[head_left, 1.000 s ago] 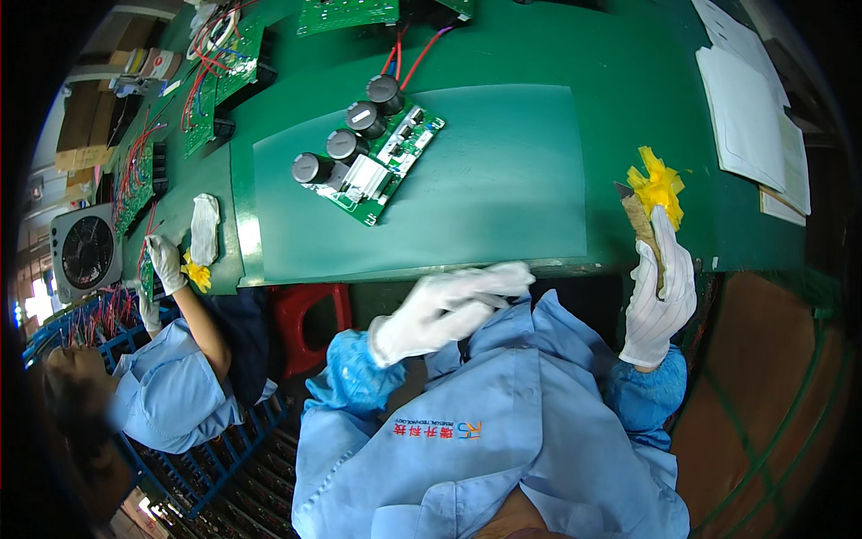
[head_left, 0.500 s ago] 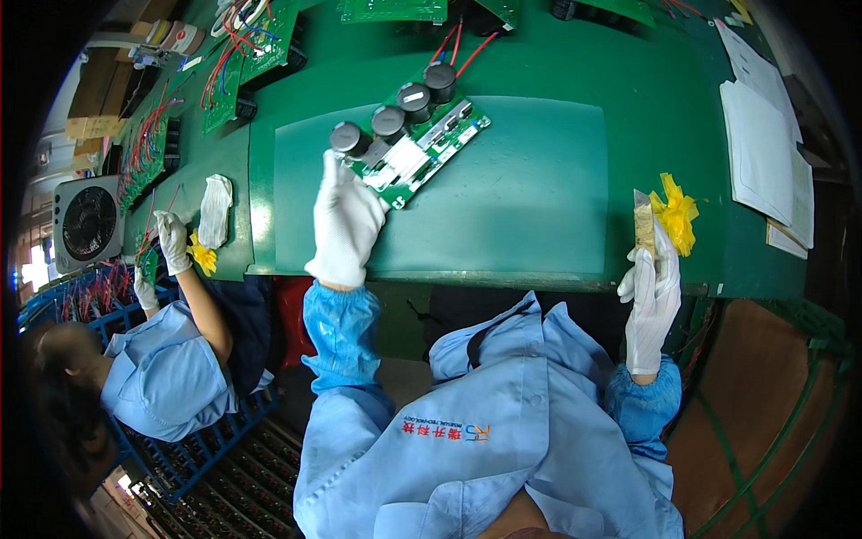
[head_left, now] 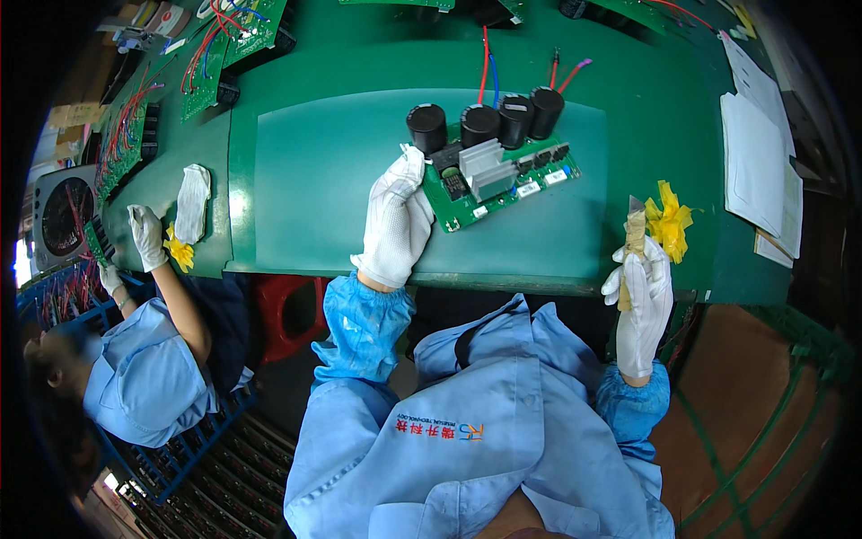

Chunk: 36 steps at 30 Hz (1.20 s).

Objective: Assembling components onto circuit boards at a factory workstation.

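Note:
A green circuit board (head_left: 503,184) with several tall black cylindrical capacitors and a silver heat sink lies on the green mat (head_left: 305,171). My left hand (head_left: 395,220), in a white glove, grips the board's left edge. My right hand (head_left: 639,296), also gloved, holds a thin tan scraper-like tool (head_left: 634,235) upright at the table's front edge. A crumpled wad of yellow tape (head_left: 670,221) sits just to the right of the tool's tip.
White paper sheets (head_left: 759,162) lie at the right of the table. More green boards with red wires (head_left: 215,54) line the far left. A co-worker in blue (head_left: 144,377) sits at my left, gloved hand (head_left: 146,235) by a white cloth (head_left: 192,203). A fan (head_left: 63,216) stands beyond.
My left hand rose from my lap to the table and took hold of the board's left edge. The board now sits nearer the mat's middle. My right hand stayed by the yellow tape.

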{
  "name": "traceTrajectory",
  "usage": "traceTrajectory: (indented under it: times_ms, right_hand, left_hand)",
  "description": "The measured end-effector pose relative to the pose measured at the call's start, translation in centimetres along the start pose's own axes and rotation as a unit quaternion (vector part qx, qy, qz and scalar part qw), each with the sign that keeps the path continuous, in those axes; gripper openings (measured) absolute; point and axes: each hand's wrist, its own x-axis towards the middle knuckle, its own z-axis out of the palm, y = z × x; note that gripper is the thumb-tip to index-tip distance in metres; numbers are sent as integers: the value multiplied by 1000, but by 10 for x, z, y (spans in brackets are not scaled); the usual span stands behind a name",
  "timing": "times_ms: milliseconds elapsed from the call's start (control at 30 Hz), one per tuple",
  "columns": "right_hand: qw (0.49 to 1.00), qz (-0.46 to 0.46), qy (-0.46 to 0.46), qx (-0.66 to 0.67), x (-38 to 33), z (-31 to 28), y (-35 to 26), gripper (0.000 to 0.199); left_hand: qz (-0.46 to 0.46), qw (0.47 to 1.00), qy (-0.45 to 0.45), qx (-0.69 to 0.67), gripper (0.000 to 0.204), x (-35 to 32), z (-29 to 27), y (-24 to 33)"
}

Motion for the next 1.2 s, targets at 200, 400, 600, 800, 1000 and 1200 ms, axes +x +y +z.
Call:
traceTrajectory:
  times_ms: [200,400,600,800,1000,1200]
  right_hand:
    - [1000,-20,-2,10,4,9,0,37]
    - [999,-18,-14,47,7,13,7,38]
    - [1000,2,-14,24,7,20,6,38]
    - [1000,8,-18,24,10,18,6,36]
    - [999,3,-32,21,9,20,4,32]
    - [999,4,-40,28,7,22,7,31]
  left_hand:
    - [5,1000,14,-14,26,0,-13,-8]
    - [75,993,-85,28,38,-10,-20,-5]
    - [63,993,-94,23,40,-8,-27,-9]
    - [58,994,-76,51,45,-8,-32,-11]
    - [52,995,-50,74,47,-11,-23,-6]
    - [76,990,-110,40,42,-12,-33,-8]
